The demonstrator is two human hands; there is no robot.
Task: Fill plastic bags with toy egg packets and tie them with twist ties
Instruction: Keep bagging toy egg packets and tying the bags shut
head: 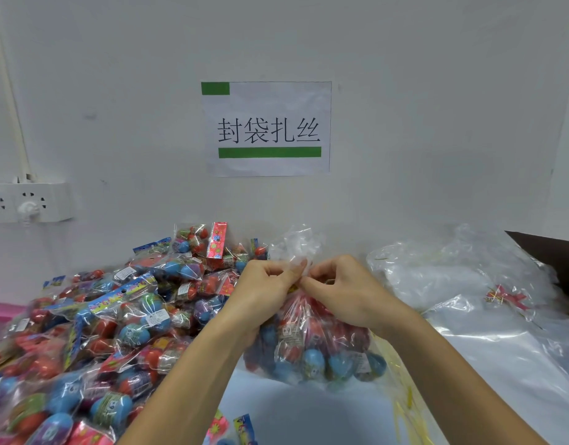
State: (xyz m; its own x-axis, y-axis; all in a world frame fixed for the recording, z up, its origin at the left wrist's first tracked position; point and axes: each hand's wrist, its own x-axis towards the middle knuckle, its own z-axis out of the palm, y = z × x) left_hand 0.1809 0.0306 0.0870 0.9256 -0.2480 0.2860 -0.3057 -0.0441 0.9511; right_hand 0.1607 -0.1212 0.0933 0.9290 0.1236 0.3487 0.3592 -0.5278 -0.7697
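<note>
Left hand (266, 285), right hand (342, 289) pinch filled bag (312, 345) neck.

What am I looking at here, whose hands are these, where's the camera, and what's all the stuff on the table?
There is no machine here. A person wears a camera on the head, so this one picture looks forward and down over their own arms. The left hand and right hand both pinch the gathered neck of a clear bag filled with toy egg packets; something small and yellow shows between the fingers, perhaps a twist tie. Left of it lies a big pile of packets. To the right lie empty bags and a small red and yellow bundle, possibly ties. All this rests on a pale table. On the wall hang a sign and a socket.
</note>
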